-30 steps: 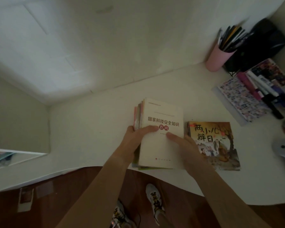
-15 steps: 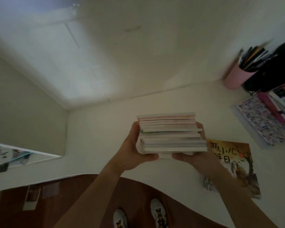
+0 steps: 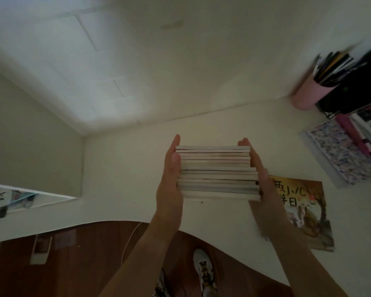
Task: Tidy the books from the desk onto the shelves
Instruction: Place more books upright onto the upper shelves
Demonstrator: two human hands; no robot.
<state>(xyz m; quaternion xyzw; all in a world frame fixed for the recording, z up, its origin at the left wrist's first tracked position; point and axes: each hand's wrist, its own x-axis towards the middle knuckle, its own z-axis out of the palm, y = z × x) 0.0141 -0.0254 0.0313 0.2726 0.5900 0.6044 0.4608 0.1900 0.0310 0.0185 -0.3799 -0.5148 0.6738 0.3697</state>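
Observation:
A stack of several thin books (image 3: 216, 172) is squeezed between my two palms over the white desk (image 3: 126, 179), page edges facing me. My left hand (image 3: 169, 185) presses flat against the stack's left side, fingers straight and pointing away. My right hand (image 3: 263, 189) presses the right side the same way. I cannot tell whether the stack's far edge touches the desk. One picture book (image 3: 306, 213) with an orange-brown cover lies flat on the desk, just right of my right wrist.
A pink pen cup (image 3: 308, 95) full of pens and a black object (image 3: 362, 86) stand at the back right. A patterned notebook (image 3: 338, 151) with markers lies in front of them. A white ledge (image 3: 30, 196) with printed items shows at left. The desk's curved front edge runs above the wooden floor.
The stack went from lying flat on the desk to being lifted with its edges toward me. My hands shifted from gripping underneath to pressing flat on its two sides.

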